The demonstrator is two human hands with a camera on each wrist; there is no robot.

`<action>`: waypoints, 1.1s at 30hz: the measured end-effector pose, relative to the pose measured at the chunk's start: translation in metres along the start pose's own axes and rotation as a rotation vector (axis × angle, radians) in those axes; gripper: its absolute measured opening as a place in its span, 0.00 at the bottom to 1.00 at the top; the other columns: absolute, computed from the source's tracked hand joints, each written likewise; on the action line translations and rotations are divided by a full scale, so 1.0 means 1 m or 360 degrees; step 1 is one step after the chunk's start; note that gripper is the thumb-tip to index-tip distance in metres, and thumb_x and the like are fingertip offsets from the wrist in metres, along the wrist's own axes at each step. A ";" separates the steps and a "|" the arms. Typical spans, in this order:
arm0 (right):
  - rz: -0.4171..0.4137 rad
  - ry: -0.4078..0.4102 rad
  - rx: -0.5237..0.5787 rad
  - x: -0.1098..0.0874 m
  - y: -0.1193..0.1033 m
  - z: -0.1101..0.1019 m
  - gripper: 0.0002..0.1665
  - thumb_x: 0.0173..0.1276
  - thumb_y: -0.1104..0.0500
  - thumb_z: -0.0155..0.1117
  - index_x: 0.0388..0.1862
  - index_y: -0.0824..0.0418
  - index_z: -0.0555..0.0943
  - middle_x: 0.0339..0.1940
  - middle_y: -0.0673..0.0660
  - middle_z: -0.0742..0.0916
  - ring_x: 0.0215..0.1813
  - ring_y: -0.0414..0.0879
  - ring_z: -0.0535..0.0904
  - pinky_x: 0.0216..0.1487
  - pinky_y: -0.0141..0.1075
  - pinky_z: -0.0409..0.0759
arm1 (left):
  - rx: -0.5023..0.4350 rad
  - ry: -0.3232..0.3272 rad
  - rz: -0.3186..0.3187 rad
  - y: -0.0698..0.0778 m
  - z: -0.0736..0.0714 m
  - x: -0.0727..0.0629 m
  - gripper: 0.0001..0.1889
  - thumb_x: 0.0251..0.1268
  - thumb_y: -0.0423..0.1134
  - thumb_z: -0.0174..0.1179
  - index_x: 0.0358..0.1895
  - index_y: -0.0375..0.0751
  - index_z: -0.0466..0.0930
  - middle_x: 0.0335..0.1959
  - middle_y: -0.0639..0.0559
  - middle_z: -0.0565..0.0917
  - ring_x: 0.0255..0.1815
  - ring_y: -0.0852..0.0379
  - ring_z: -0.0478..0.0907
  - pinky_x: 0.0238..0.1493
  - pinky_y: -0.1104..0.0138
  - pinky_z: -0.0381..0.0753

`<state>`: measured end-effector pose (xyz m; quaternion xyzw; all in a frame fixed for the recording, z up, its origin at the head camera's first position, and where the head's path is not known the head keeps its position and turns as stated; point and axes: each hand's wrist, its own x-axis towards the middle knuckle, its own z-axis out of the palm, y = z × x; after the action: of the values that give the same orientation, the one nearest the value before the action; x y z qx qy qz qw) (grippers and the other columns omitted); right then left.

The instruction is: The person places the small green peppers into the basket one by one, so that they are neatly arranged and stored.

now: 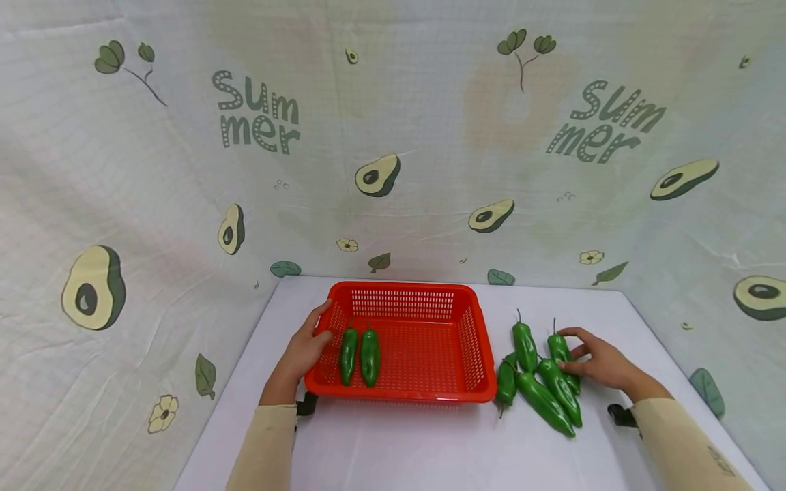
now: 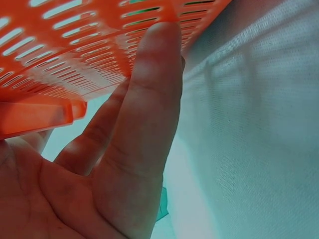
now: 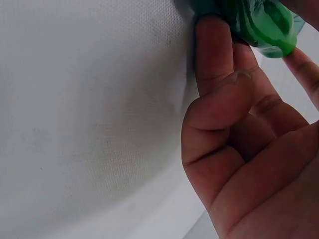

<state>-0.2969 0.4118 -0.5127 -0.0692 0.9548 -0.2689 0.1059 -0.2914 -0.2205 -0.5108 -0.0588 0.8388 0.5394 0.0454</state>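
A red plastic basket [image 1: 402, 394] with slotted walls stands on the table. My left hand [image 1: 306, 349] grips its left rim, and in the left wrist view the fingers [image 2: 144, 104] lie against the slotted outer side. Inside, at the left, two green peppers [image 1: 370, 358] lie side by side. To the right of the basket, several more green peppers [image 1: 546, 402] lie in a loose group. My right hand [image 1: 598, 361] holds the rightmost green pepper [image 1: 560, 348] of that group, thumb on the near side. The right wrist view shows fingers around this pepper [image 3: 264, 27], partly cut off by the frame.
The white table [image 1: 393, 450] runs back to a hanging cloth [image 1: 424, 170] printed with avocados and lettering. More cloth closes in both sides. A dark strap piece [image 1: 621, 415] shows at the right wrist, another [image 1: 307, 404] at the left.
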 end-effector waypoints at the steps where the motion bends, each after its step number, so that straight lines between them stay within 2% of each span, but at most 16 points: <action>1: 0.0002 0.0002 0.0000 -0.001 0.000 0.000 0.49 0.63 0.41 0.79 0.76 0.59 0.68 0.47 0.63 0.87 0.48 0.57 0.83 0.48 0.59 0.81 | 0.0001 0.0001 -0.0001 0.000 0.000 0.000 0.36 0.75 0.44 0.52 0.82 0.79 0.58 0.75 0.40 0.71 0.57 0.40 0.78 0.52 0.49 0.86; 10: 0.0014 0.0002 -0.0013 -0.003 0.001 -0.002 0.48 0.64 0.41 0.78 0.75 0.58 0.69 0.47 0.63 0.88 0.48 0.57 0.83 0.46 0.56 0.81 | -0.0014 -0.0006 -0.0011 0.001 0.002 0.001 0.36 0.75 0.44 0.52 0.82 0.78 0.57 0.75 0.40 0.72 0.56 0.39 0.78 0.50 0.49 0.87; 18: -0.0001 -0.0002 -0.0022 -0.001 -0.002 -0.011 0.48 0.65 0.40 0.77 0.75 0.59 0.68 0.53 0.69 0.87 0.52 0.61 0.84 0.47 0.59 0.82 | 0.0002 0.0014 -0.0021 0.000 0.002 0.000 0.37 0.74 0.44 0.53 0.82 0.78 0.57 0.75 0.40 0.72 0.56 0.39 0.80 0.49 0.49 0.88; 24: -0.0014 0.0006 -0.0013 0.000 -0.002 -0.017 0.48 0.65 0.41 0.78 0.75 0.60 0.67 0.51 0.68 0.88 0.50 0.59 0.85 0.45 0.58 0.82 | -0.0013 0.0002 -0.0034 0.002 0.002 -0.002 0.37 0.73 0.44 0.53 0.82 0.78 0.57 0.76 0.41 0.71 0.57 0.39 0.79 0.49 0.49 0.88; 29: -0.0044 -0.0001 -0.0002 0.003 -0.008 -0.025 0.48 0.65 0.41 0.78 0.75 0.60 0.67 0.51 0.68 0.88 0.49 0.59 0.85 0.45 0.57 0.82 | -0.0003 -0.0005 -0.0015 0.002 0.001 -0.001 0.37 0.74 0.44 0.53 0.82 0.78 0.57 0.77 0.41 0.69 0.59 0.38 0.78 0.51 0.47 0.87; 33: -0.0059 -0.0023 0.0021 0.007 -0.017 -0.030 0.48 0.66 0.42 0.78 0.75 0.61 0.66 0.51 0.69 0.87 0.48 0.58 0.86 0.43 0.54 0.83 | -0.0009 0.0008 0.0001 0.000 0.001 0.000 0.36 0.74 0.44 0.53 0.82 0.79 0.58 0.75 0.41 0.71 0.56 0.39 0.79 0.51 0.49 0.87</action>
<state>-0.3101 0.4113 -0.4797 -0.0881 0.9508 -0.2767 0.1084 -0.2911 -0.2196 -0.5106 -0.0600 0.8374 0.5416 0.0431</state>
